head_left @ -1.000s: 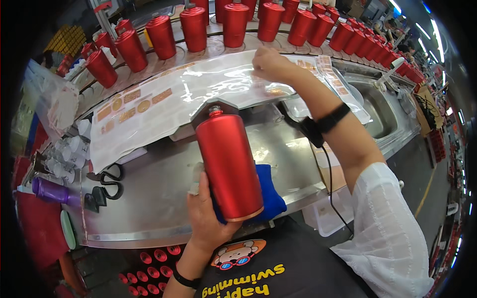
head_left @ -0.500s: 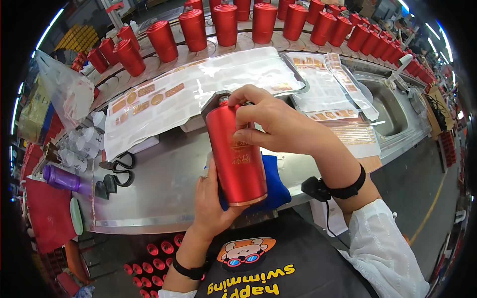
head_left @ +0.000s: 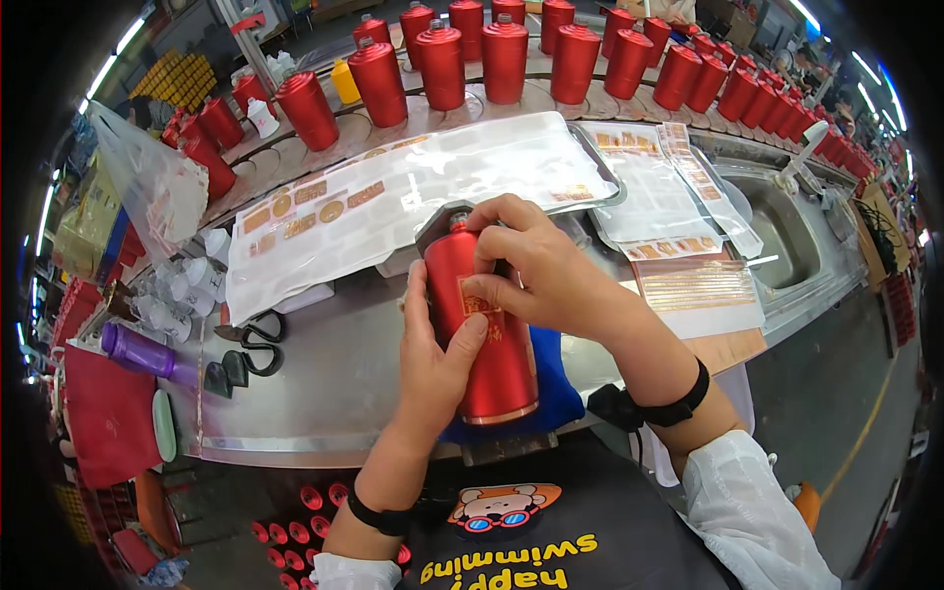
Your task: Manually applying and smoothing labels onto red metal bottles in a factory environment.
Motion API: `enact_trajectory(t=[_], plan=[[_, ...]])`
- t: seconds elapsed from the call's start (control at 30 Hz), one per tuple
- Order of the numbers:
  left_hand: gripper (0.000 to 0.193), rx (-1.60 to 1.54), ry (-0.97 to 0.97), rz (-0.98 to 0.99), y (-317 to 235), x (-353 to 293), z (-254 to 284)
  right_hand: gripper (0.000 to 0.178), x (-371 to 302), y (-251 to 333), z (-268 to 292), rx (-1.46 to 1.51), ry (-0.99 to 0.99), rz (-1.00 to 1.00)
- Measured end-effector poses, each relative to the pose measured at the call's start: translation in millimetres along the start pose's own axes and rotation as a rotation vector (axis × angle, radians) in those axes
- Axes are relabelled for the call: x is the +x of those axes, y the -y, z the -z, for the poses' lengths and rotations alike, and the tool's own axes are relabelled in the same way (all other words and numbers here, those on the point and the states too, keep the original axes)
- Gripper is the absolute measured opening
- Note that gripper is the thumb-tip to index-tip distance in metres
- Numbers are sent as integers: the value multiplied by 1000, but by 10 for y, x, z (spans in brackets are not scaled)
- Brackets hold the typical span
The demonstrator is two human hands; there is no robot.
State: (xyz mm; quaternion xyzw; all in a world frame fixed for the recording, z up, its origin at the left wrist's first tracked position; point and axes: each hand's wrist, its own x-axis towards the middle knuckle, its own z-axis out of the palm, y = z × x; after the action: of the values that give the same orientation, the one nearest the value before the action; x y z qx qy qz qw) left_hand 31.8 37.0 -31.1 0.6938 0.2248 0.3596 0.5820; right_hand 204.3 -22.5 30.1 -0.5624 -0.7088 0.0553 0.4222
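Observation:
A red metallic bottle [head_left: 500,383] with a narrow neck leans slightly in front of me, over a blue cloth [head_left: 553,379]. My left hand [head_left: 431,359] is closed round its left side, the thumb lying across the front. My right hand [head_left: 539,258] curls over the bottle's upper right, with its thumb against a gold label [head_left: 482,298] on the front. Part of that label and the bottle's right shoulder are hidden behind my right fingers. Decal sheets [head_left: 393,187] with gold patterns lie beyond the bottle on a tray, and more sheets [head_left: 649,187] lie to the right.
Red bottles [head_left: 440,69] stand along a curved conveyor [head_left: 536,96] at the back. Black-handled scissors [head_left: 261,344], a purple cup [head_left: 138,349] and several clear cups [head_left: 187,290] sit left. A sink [head_left: 777,226] is at the right. More red bottles [head_left: 313,499] stand below the table edge.
My left hand has moved up from the bottle's lower part to its middle, its thumb now on the front. The bottles on the conveyor have shifted, and a yellow bottle has come into view among them.

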Motion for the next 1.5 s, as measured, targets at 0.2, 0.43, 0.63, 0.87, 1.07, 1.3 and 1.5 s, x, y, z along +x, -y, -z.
enact_trajectory(t=[0.2, 0.43, 0.63, 0.87, 1.07, 1.3, 1.5], plan=[[82, -313, -68, 90, -111, 65, -65, 16, -145, -9, -52, 59, -274, -126], [83, 101, -44, -59, 9, 90, -24, 50, -577, 244, -100, -183, -138, 20], [80, -9, -46, -28, 2, 75, -32, 51, -535, 172, -128, -205, -99, 13], [74, -267, -21, 49, -4, 120, 7, 50, -552, 117, -132, -132, -122, -31], [74, -383, 15, 92, -16, 186, 24, 45, -562, 59, -162, -73, -127, -58], [81, -283, 39, 88, -28, 183, 9, 44, -575, 56, -164, -136, -122, -16], [84, -288, 26, 80, 0, 154, 12, 45, -560, 60, -197, -159, -122, -12]])
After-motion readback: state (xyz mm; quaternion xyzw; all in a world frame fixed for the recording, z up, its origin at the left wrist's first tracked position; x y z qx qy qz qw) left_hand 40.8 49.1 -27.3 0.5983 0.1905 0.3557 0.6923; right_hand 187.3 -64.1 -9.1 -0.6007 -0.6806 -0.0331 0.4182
